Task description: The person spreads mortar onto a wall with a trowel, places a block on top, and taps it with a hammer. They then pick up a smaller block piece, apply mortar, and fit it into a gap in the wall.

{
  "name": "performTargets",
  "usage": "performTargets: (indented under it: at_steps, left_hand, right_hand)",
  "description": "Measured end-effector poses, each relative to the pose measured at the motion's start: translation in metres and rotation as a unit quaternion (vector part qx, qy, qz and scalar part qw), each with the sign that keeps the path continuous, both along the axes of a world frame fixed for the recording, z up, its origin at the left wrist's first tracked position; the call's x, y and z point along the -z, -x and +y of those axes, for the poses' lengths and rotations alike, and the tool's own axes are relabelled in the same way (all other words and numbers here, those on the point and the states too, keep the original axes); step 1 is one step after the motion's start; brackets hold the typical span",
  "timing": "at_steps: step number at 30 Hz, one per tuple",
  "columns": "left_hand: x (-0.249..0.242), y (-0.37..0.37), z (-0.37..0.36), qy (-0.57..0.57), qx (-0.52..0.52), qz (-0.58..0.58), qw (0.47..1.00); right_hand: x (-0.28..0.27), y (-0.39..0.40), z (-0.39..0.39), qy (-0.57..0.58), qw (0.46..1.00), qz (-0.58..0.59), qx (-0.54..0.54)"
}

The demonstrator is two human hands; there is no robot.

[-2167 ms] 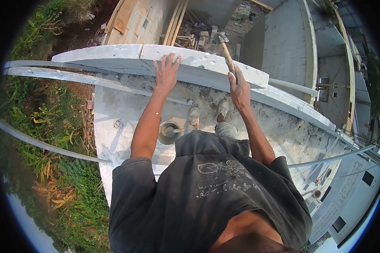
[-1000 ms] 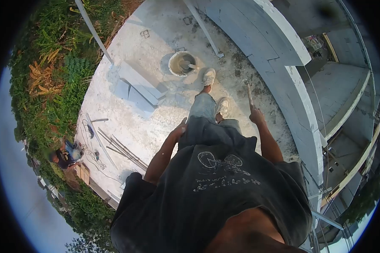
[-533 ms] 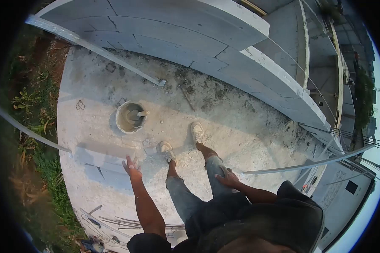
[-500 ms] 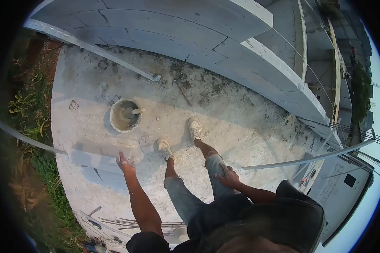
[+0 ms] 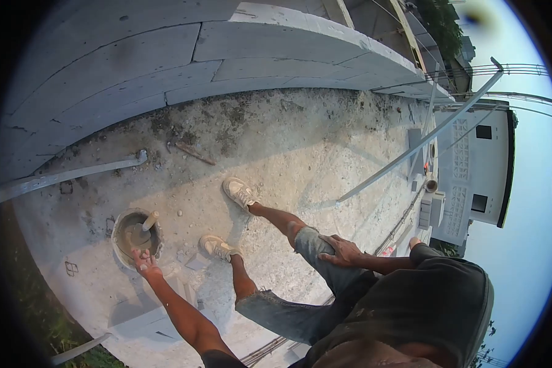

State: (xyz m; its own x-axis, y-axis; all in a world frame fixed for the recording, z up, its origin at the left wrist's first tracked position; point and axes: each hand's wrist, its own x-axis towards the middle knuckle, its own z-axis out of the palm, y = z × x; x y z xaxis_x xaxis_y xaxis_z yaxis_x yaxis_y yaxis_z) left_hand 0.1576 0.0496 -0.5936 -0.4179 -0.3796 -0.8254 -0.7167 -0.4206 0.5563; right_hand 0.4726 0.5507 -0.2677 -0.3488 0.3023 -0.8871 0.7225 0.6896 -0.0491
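My left hand reaches down to the near rim of a round bucket, its fingers apart and overlapping the rim in this view. Inside the bucket is a wet-looking grey mix, and a tool with a pale handle leans out of it. Under my left forearm lies a pale grey block on the floor. My right hand rests flat on my right leg near the knee of the denim shorts, fingers spread and holding nothing.
A curved-looking block wall runs along the far side. A hammer lies on the concrete floor. Slanted metal props stand at left and right. Plants grow beyond the floor's left edge.
My left hand has moved from above the grey block to the bucket's rim. My right hand stays on my leg. The view has turned, showing more of the building and sky at right.
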Motion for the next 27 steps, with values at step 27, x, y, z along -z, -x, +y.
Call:
performTargets:
  at_steps: [27]
  left_hand:
    - [-0.657,-0.242,0.397,-0.193,0.752,0.259,0.575]
  right_hand:
    - [-0.284,-0.068,-0.077,0.137,0.64,0.647,0.392]
